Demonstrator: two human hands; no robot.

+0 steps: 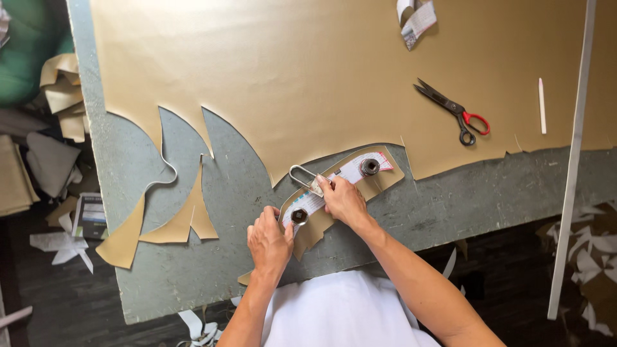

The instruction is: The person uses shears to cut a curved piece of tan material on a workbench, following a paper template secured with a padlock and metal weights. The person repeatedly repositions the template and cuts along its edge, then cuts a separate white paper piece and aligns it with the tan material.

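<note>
Pattern strip (347,175) lay on a tan cut piece (385,183) at bench (450,199) centre, pinned by two round weights (369,167). Right hand (344,200) clamped a metal cutter (303,175) at strip's 9 o'clock edge; left hand (268,241) pressed flat by the near weight. Judged step: tracing/cutting round template; next needs steady hold-down.

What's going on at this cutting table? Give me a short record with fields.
Surface: grey table under a tan sheet
Left hand: rests on the tan cut piece near a round metal weight
Right hand: holds a metal loop-handled tool on the paper pattern
Second weight: on the pattern's far end
Nearby: red-handled scissors, white marker stick
</note>
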